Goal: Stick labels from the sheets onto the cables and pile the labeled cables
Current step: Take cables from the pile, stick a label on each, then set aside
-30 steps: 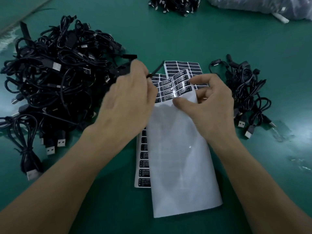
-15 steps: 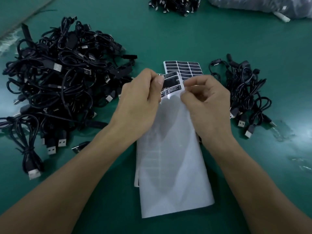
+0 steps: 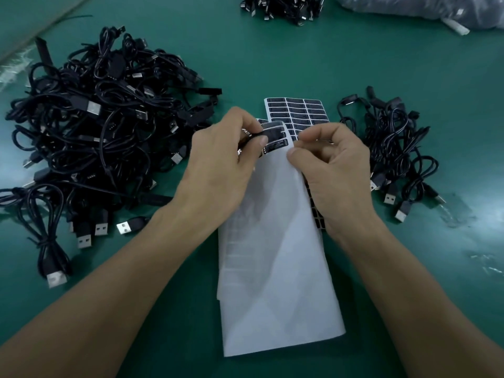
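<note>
Pinching with thumb and forefinger, the left hand (image 3: 218, 170) grasps a black label (image 3: 274, 132) at the top end of the white sheet (image 3: 278, 282). The right hand (image 3: 338, 175) pinches that same top edge just to the three o'clock side of the label, its other fingers curled. The sheet runs from the hands towards six o'clock between the forearms; it is mostly bare, with one more label just below the held one. A second sheet (image 3: 300, 113), full of black labels, lies just past the fingers at twelve o'clock. At nine o'clock of the hands sits a large heap of cables (image 3: 95, 126); a small heap of cables (image 3: 395, 154) sits at three o'clock. Another bundle (image 3: 283, 9) and a plastic bag (image 3: 422, 12) lie at the far edge of the green table (image 3: 354, 64).
</note>
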Tool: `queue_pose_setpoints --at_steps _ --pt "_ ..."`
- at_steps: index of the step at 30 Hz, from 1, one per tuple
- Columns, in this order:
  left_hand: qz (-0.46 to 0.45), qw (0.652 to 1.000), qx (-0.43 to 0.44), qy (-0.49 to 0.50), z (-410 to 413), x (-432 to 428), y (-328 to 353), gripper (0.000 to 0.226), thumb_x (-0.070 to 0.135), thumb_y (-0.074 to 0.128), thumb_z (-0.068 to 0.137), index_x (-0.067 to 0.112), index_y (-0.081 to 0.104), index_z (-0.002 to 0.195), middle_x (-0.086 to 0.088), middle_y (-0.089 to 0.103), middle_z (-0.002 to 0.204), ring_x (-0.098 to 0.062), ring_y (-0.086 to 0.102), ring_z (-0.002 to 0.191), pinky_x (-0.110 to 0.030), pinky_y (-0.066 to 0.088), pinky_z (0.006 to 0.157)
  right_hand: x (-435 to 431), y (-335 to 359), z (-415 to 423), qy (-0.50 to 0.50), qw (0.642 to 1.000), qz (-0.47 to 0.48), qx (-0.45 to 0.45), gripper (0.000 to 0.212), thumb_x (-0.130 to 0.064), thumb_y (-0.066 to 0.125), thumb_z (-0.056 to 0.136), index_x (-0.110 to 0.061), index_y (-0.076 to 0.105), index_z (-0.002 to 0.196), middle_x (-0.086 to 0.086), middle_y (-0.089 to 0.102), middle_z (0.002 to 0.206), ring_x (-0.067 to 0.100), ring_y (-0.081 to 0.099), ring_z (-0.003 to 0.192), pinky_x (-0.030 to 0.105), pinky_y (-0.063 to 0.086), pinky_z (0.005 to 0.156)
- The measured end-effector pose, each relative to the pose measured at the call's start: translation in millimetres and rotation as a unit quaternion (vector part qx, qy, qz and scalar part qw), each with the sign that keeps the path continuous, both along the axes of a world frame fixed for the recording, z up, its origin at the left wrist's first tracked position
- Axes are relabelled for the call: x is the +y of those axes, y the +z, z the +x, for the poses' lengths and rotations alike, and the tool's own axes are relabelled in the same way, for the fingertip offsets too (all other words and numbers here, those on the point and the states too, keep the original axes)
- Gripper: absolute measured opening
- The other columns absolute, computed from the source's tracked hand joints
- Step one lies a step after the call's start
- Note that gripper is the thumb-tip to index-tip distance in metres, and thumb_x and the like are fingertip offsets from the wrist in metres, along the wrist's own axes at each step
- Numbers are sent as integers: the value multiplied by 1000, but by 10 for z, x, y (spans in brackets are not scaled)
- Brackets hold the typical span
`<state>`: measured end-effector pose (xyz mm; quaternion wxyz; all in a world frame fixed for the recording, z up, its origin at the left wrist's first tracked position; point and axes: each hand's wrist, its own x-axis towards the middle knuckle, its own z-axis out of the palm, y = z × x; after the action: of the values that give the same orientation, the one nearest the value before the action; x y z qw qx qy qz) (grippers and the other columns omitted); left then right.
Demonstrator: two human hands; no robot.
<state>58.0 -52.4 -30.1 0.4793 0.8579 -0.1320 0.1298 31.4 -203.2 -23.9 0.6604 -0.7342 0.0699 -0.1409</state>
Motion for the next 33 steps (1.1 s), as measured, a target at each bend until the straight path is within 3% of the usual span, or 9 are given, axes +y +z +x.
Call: queue_pose_setpoints --at_steps 1,4,7,9,11,18,23,26,33 --pt "9 1000 1 3 0 -2 -8 4 22 61 99 18 62 100 13 62 73 -2 59 66 -15 45 57 1 5 0 -1 1000 0 1 20 -1 71 82 -18 63 91 -10 69 75 1 62 67 14 48 61" --pt "36 999 -9 13 -19 -3 -16 16 31 54 103 18 62 98 6 63 69 -14 60 62 -42 51 58 12 17 -4 -2 1000 4 3 21 1 72 82 -17 63 90 -10 70 72 1 63 68 14 50 63" --pt "38 998 -45 15 -38 -6 7 32 35 44 107 12 57 90 -1 61 63 -20 54 55 -47 44 54 22 18 -11 -3 1000 8 8 22 0 73 82 -16 62 90 -5 71 73 6 64 68 20 53 66" --pt "35 998 -44 6 -49 -18 26 23 32 40 107 15 51 96 -5 61 63 -23 53 53 -48 43 52 29 19 -16 -6 1000 4 9 22 0 74 81 -17 61 88 -2 71 73 7 64 67 22 53 65" --pt "29 999 -32 -24 -65 -26 43 3 25 38 107 26 42 107 -10 62 62 -26 52 49 -46 40 46 41 22 -18 -4 1000 1 7 24 0 74 80 -17 60 86 -2 72 71 6 64 65 21 52 63" --pt "63 997 -20 -49 -34 -2 -18 20 10 42 101 22 58 99 -2 57 58 -18 48 47 -36 40 44 58 17 -26 4 1000 -21 -14 24 -1 74 80 -20 58 83 0 74 75 7 68 68 19 51 62" --pt "43 998 -44 -27 -51 -41 12 2 22 62 93 20 62 92 10 49 48 -12 50 49 -20 39 45 66 0 -26 17 999 -34 -33 25 -1 74 81 -21 58 83 1 75 76 12 71 72 24 54 66" --pt "45 997 -54 -26 -52 -45 16 6 24 68 92 20 64 91 10 50 49 -15 54 54 -18 41 50 57 -2 -23 22 998 -47 -48 25 1 70 82 -21 58 84 3 74 77 15 71 73 27 56 69" --pt "42 996 -64 -38 -38 -12 41 5 20 71 92 18 74 89 20 52 51 -2 53 52 -8 36 53 44 1 -15 34 995 -75 -60 28 4 65 85 -22 55 85 -3 73 77 15 71 78 30 56 74"
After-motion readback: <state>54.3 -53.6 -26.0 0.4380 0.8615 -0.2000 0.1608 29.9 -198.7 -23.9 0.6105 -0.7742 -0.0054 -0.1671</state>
